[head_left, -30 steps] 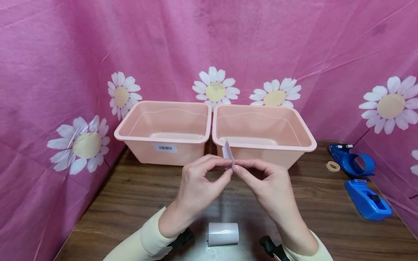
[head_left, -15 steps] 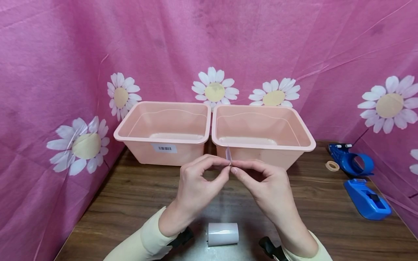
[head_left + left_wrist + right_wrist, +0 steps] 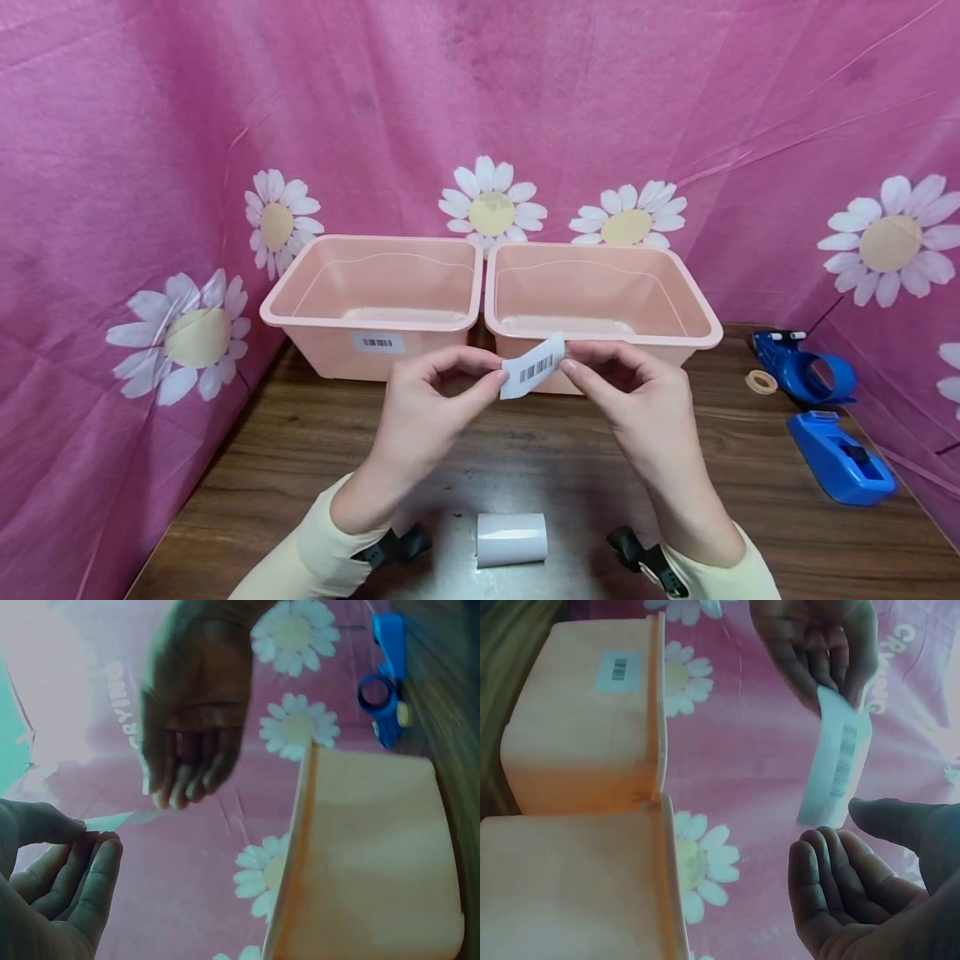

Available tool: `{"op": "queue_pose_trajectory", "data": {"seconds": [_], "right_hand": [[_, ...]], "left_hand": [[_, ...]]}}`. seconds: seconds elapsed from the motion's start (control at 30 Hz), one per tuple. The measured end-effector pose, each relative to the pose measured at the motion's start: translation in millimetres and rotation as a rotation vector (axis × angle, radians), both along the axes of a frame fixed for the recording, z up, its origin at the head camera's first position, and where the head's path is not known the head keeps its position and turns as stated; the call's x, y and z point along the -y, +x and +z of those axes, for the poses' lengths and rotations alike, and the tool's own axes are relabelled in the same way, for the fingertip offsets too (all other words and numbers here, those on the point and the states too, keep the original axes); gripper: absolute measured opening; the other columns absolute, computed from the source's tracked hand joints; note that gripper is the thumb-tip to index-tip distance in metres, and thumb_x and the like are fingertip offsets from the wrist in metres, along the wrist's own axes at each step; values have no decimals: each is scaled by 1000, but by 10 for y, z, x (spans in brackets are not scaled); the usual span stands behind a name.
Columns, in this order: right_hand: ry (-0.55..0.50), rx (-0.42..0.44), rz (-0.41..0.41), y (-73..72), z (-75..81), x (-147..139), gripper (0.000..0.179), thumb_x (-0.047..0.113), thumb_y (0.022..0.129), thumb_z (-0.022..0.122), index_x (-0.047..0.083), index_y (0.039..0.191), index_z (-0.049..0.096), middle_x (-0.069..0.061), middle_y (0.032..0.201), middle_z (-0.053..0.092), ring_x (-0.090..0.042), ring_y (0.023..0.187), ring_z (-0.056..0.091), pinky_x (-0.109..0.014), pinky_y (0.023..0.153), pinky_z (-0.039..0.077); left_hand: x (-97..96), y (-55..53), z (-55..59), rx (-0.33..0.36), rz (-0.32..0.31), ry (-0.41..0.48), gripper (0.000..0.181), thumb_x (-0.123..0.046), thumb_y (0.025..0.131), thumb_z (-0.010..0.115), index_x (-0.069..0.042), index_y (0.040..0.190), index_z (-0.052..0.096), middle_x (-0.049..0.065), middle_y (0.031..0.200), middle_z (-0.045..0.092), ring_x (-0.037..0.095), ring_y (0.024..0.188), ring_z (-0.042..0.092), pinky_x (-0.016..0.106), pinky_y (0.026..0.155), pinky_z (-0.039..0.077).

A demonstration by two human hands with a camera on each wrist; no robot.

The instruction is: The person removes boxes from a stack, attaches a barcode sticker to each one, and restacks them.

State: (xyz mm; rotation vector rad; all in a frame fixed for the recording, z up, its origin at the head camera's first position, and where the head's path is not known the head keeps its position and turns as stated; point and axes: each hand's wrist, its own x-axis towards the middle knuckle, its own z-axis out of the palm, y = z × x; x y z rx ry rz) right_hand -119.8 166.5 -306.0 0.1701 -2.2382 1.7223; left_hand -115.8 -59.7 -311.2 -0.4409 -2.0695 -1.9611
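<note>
A white barcode label (image 3: 534,367) is held up in front of the right-hand bin, its printed face toward me. My left hand (image 3: 429,408) pinches its left end between thumb and fingertips. At the label's right end, my right hand (image 3: 637,396) holds the edge, thumb and fingertips close together; the exact contact is partly hidden. In the right wrist view the label (image 3: 836,761) looks slightly bent and blurred. A similar label (image 3: 377,342) is stuck on the front of the left pink bin (image 3: 300,321). The right pink bin (image 3: 697,333) stands beside it.
A white label roll (image 3: 512,538) lies near the front of the wooden table (image 3: 300,467). At the right are a blue tape dispenser (image 3: 840,462), another blue tape tool (image 3: 806,371) and a small tape ring (image 3: 761,382). Pink flowered cloth (image 3: 375,100) hangs behind.
My hands have moved apart. The label was edge-on, both hands pinching close together at its lower end; now it is turned with its barcode facing me and spans between them.
</note>
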Motion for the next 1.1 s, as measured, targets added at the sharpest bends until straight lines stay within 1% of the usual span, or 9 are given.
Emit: {"op": "queue_pose_trajectory", "data": {"seconds": [0.1, 0.23, 0.43, 0.53, 0.7, 0.8, 0.87, 1.0, 1.1], "right_hand": [[-21, 25, 4, 6, 20, -42, 21, 9, 97, 89, 4, 117, 86, 13, 99, 82, -8, 91, 74, -18, 78, 64], [-30, 57, 12, 47, 38, -69, 21, 9, 97, 89, 1, 115, 84, 9, 95, 82, -9, 87, 74, -20, 77, 65], [-4, 48, -41, 84, 26, -79, 16, 11, 95, 91, 1, 106, 83, 12, 87, 77, -8, 81, 68, -18, 71, 59], [8, 46, -43, 93, 16, -82, 16, 11, 94, 92, 2, 104, 83, 12, 86, 76, -8, 80, 68, -18, 70, 58], [37, 54, -38, 89, -6, -104, 16, 13, 94, 92, 3, 104, 84, 12, 87, 77, -8, 81, 68, -19, 70, 59], [97, 66, -37, 44, -45, -155, 16, 18, 95, 92, 6, 105, 86, 13, 87, 78, -7, 81, 69, -18, 71, 59], [147, 71, -44, 1, -90, -217, 17, 21, 95, 92, 8, 105, 86, 13, 87, 78, -6, 80, 69, -18, 70, 58], [223, 78, -63, -92, -216, -396, 18, 25, 96, 92, 11, 106, 87, 12, 87, 80, -4, 77, 68, -18, 67, 56], [247, 96, -65, -158, -331, -530, 19, 25, 97, 91, 9, 107, 87, 11, 88, 81, -3, 77, 68, -18, 66, 56]], "left_hand": [[10, -7, 10, 29, -14, 16, 10, 2, 92, 87, 3, 102, 84, 21, 95, 83, 8, 79, 74, 19, 74, 63], [-4, -23, 6, 33, -14, 16, 10, 2, 92, 87, 3, 102, 84, 22, 94, 82, 7, 78, 72, 18, 74, 62], [-32, -36, -6, 15, 30, -23, 9, -1, 92, 88, -2, 101, 86, 15, 92, 83, 7, 78, 72, 19, 74, 61], [-42, -31, -9, -23, 62, -58, 9, -2, 92, 89, -5, 100, 86, 10, 93, 84, 8, 78, 74, 20, 75, 63], [-67, -61, -50, -133, 136, -137, 8, -4, 92, 89, -10, 97, 87, 3, 91, 84, 8, 78, 76, 23, 77, 66], [-106, -123, -111, -195, 175, -198, 8, -5, 91, 89, -12, 95, 87, 1, 89, 84, 8, 77, 74, 25, 75, 65], [-148, -186, -179, -232, 178, -241, 7, -6, 91, 89, -11, 95, 87, 1, 89, 83, 8, 76, 74, 25, 73, 64], [-282, -329, -341, -278, 119, -333, 7, -5, 93, 87, -10, 97, 86, 3, 90, 83, 12, 76, 75, 29, 72, 67], [-398, -413, -457, -241, 64, -399, 5, -6, 94, 86, -9, 97, 87, 3, 91, 85, 13, 80, 78, 28, 75, 68]]}}
